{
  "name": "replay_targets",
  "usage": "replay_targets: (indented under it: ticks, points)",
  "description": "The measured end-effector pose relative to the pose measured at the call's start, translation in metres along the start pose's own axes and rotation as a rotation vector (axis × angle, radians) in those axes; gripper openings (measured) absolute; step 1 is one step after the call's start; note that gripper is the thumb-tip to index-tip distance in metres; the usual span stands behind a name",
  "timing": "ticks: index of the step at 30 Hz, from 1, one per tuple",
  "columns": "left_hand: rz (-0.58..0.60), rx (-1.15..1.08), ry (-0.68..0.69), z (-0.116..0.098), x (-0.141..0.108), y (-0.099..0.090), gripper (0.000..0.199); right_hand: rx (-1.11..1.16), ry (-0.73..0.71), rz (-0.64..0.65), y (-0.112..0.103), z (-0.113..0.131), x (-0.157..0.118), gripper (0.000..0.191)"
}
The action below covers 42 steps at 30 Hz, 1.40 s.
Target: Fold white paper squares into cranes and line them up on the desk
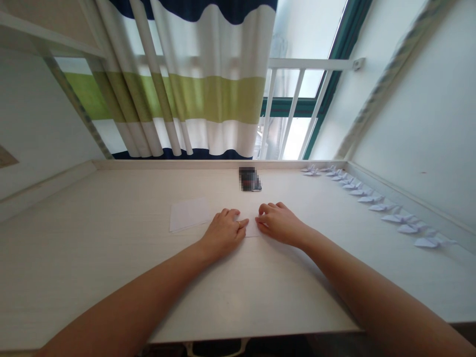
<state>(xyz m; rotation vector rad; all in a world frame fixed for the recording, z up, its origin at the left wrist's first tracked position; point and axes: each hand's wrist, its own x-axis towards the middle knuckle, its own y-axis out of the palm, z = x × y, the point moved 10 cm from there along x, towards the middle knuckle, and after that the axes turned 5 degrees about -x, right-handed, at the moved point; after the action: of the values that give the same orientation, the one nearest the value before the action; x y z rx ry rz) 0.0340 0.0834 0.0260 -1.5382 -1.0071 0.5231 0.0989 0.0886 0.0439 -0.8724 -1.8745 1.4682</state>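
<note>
A small white sheet of paper lies on the white desk between my two hands, its outer parts hidden under them. My left hand grips its left side, thumb and index finger close together and the other fingers bent over the desk. On the right side, my right hand pinches the paper with its fingers curled in. Whether the sheet is folded is hard to tell. Just left of my left hand rests more white paper, partly covered by that hand.
Several folded white paper cranes stand in a slanting row along the desk's right side. A dark, pixelated object lies beyond my hands. The white desk has a raised rim at the back, before a striped curtain and window bars.
</note>
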Motion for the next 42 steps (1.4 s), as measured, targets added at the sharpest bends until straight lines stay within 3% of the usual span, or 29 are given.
replay_targets:
  ticks: [6,18,28,34,42]
  points:
    - [0.006,0.002,-0.022,0.006,-0.006,-0.007,0.037,-0.016,0.009,0.025,-0.001,0.002,-0.002,0.028]
    - [0.107,-0.068,-0.030,0.012,-0.006,-0.002,0.048,0.104,-0.004,0.059,0.006,-0.005,-0.003,0.038]
    - [0.049,-0.399,-0.089,0.026,-0.003,0.003,0.058,0.157,-0.044,-0.003,-0.001,0.003,-0.003,0.051]
    - [-0.003,-0.493,-0.072,0.026,-0.001,-0.002,0.046,0.120,-0.053,-0.023,-0.004,0.009,-0.003,0.057]
    - [-0.082,-0.590,-0.087,0.030,0.001,-0.006,0.032,0.223,-0.067,-0.054,-0.004,0.008,-0.002,0.042]
